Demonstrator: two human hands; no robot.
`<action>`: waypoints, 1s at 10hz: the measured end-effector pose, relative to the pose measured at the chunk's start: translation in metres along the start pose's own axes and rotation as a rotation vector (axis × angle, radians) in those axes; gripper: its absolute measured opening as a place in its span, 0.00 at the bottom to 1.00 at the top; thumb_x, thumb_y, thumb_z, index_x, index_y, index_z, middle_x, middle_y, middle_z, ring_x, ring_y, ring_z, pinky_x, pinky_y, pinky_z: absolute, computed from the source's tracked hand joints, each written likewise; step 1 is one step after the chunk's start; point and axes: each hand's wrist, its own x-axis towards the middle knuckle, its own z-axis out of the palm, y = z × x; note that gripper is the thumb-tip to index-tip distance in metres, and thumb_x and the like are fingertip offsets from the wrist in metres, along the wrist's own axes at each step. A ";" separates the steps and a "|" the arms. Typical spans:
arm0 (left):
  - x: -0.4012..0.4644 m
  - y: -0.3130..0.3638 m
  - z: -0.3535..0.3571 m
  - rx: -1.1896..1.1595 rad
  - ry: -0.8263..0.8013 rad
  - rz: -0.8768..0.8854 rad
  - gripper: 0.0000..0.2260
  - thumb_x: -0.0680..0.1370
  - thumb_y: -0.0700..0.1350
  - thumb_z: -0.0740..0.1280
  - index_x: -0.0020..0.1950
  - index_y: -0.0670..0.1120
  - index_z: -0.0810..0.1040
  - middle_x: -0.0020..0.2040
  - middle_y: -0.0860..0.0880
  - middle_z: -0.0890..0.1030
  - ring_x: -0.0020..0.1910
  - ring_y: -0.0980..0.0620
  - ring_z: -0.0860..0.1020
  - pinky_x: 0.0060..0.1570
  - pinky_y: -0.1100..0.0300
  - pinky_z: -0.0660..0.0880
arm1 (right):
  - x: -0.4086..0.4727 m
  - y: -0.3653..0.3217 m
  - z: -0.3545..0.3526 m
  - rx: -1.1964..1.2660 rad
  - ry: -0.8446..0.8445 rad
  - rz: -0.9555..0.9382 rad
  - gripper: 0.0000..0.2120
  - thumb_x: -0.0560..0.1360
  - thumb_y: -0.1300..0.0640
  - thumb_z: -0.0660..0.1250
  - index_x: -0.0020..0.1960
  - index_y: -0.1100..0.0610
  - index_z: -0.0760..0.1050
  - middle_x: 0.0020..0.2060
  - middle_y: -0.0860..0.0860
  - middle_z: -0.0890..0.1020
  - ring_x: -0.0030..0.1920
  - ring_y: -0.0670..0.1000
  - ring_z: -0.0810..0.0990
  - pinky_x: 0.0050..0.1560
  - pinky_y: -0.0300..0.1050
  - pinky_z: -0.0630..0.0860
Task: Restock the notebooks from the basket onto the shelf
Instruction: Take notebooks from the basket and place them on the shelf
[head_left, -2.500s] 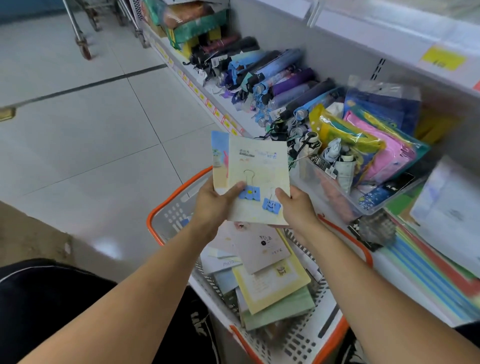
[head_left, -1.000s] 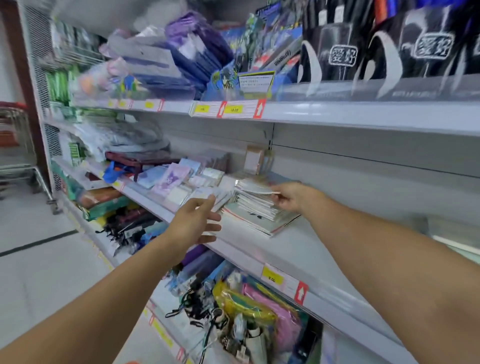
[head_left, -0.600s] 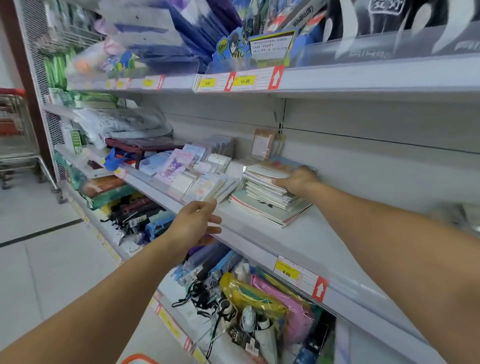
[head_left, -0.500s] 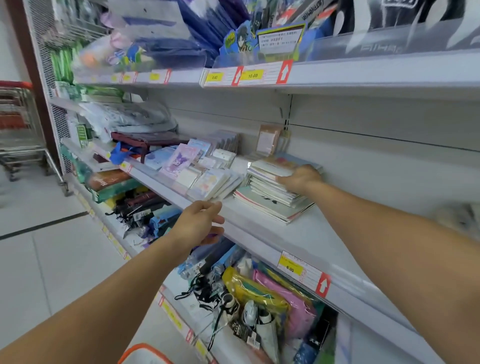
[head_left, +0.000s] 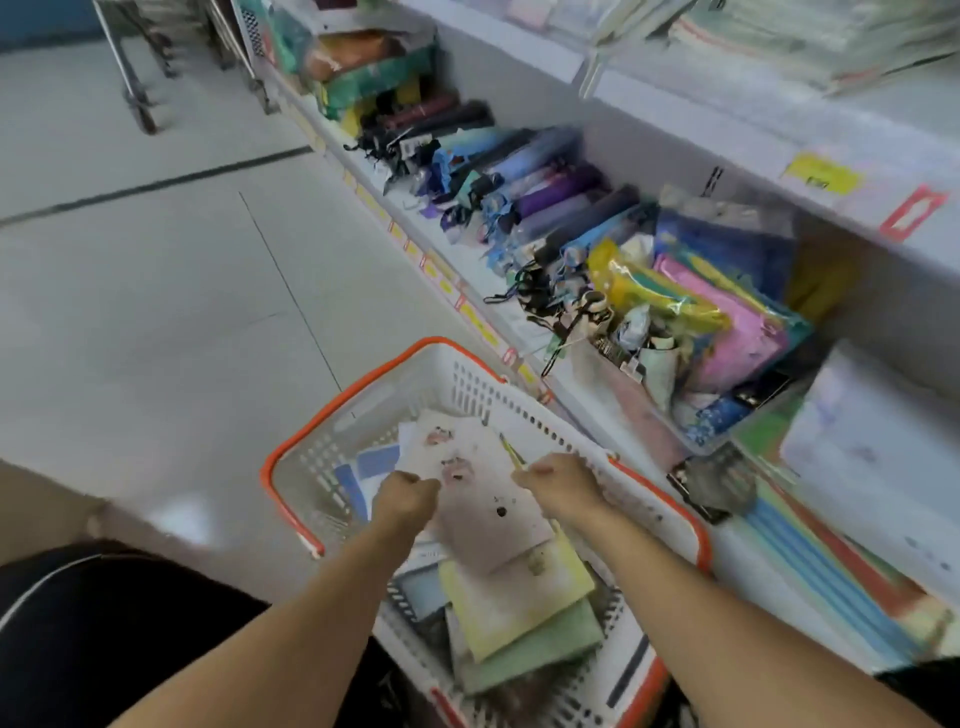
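the notebooks are lying piled in the white basket with the orange rim, and we are reaching in with both hands. our left hand is pinching the left edge of the top pale notebook, our right hand is gripping its right edge.

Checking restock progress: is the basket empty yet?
No, several notebooks lie stacked in the basket, and both hands reach into it.
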 end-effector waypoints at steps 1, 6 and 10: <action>0.004 -0.022 0.001 0.049 0.001 -0.024 0.08 0.78 0.42 0.65 0.39 0.44 0.73 0.37 0.46 0.74 0.40 0.44 0.74 0.46 0.51 0.76 | 0.003 0.049 0.031 0.021 -0.046 0.182 0.17 0.76 0.48 0.70 0.58 0.57 0.73 0.50 0.53 0.72 0.48 0.52 0.75 0.44 0.44 0.69; -0.002 -0.045 0.028 -0.049 -0.197 -0.165 0.10 0.78 0.45 0.69 0.54 0.41 0.77 0.39 0.47 0.75 0.33 0.52 0.71 0.32 0.61 0.69 | 0.029 0.079 0.057 -0.266 -0.008 0.213 0.23 0.78 0.47 0.67 0.67 0.60 0.74 0.66 0.61 0.74 0.66 0.61 0.73 0.63 0.53 0.73; -0.001 -0.026 0.008 -0.559 -0.057 0.069 0.17 0.80 0.35 0.63 0.66 0.49 0.71 0.56 0.48 0.77 0.50 0.47 0.78 0.32 0.58 0.81 | 0.014 0.019 0.031 0.572 0.062 -0.021 0.04 0.78 0.59 0.68 0.51 0.59 0.78 0.48 0.55 0.84 0.42 0.51 0.82 0.38 0.44 0.80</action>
